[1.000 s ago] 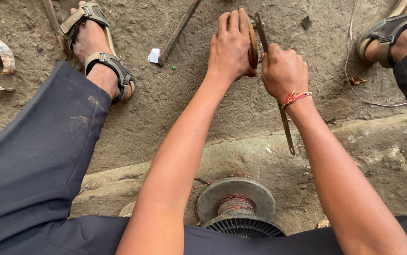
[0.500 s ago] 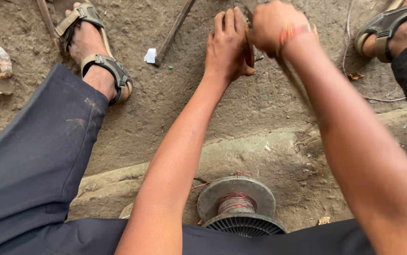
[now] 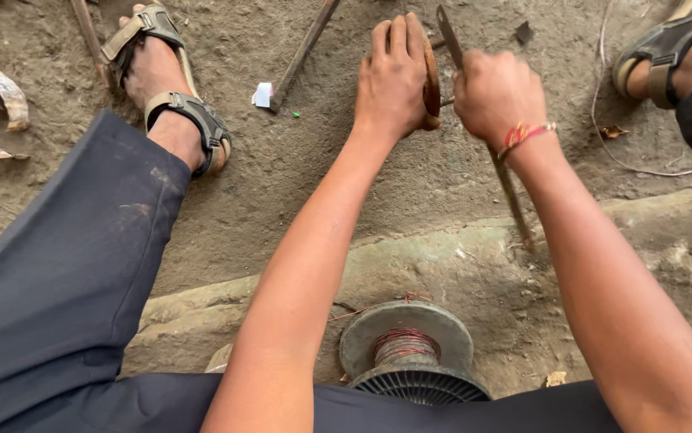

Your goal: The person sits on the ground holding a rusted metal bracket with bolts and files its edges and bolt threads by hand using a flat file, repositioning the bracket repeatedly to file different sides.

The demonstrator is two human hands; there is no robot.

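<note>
Since half a second ago the right hand (image 3: 497, 95) has dropped back beside the left hand (image 3: 394, 76), fist closed on a thin stiff metal rod (image 3: 514, 200), best gripped mid-shaft, while the left clasps a rusty curved strip (image 3: 431, 80) above the dirt floor (image 3: 314, 184).

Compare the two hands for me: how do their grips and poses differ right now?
The left hand lies flat, fingers extended, over a rusty curved metal piece; the right hand is closed in a fist around a thin metal rod. The right wrist wears a red thread band; the left wrist is bare. Both hands are held close together, arms stretched forward over the dirt ground.
</note>
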